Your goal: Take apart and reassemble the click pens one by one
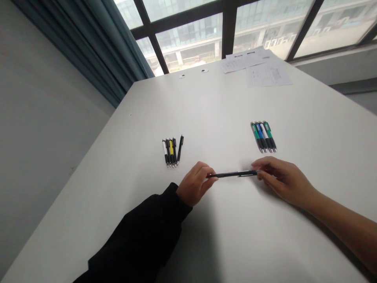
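A black pen [235,173] is stretched sideways between my two hands, just above the white table [235,232]. My left hand [198,181] pinches its left end between thumb and fingers. At its other end, the thumb and fingers of my right hand [278,179] are closed on the tip. Beyond my left hand lies a row of several pens [171,151], black ones with one white and one yellow; the rightmost black pen [180,150] is tilted and a little apart. Past my right hand is a second group of pens [263,136] with green, blue and white barrels and black grips.
Printed papers [268,74] lie at the table's far edge by the window [191,39]. Two small white items with dark spots, one of them a round piece [204,70], sit left of the papers. A blue curtain [97,43] hangs at the far left corner.
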Demonstrator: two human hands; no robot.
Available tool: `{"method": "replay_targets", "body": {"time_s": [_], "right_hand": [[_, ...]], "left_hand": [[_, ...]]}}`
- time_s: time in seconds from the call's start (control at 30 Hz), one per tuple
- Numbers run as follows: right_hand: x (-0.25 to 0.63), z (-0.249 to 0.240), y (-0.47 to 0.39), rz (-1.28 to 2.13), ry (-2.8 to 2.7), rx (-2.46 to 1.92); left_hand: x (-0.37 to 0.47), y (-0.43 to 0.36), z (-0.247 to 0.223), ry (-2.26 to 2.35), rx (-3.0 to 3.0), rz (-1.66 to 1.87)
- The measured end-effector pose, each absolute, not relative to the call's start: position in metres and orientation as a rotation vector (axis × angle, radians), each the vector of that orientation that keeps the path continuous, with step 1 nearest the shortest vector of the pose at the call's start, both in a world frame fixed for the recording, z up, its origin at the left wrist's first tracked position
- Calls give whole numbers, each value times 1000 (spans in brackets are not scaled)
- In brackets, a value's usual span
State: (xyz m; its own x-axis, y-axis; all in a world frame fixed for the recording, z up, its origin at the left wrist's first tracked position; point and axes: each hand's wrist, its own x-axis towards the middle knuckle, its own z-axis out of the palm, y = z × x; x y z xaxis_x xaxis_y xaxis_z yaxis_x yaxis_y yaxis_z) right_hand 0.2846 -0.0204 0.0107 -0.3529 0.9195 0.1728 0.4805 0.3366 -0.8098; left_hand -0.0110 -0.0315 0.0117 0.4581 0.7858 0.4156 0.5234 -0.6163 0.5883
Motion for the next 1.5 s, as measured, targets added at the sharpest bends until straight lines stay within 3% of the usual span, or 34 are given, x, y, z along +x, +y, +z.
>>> {"method": "replay_targets", "body": {"time_s": [0.43,0.8,1.5], "right_hand": [[286,14,-23,879,-1986,-1202],[286,15,-18,783,-1970,-1314],[286,18,-15,719,-2148,-1251]], "left_hand": [[-12,-29,6,1150,2119,1037],[-10,-25,0,1114,1329,1247],[-15,-24,0,1285,1557,1121]]}}
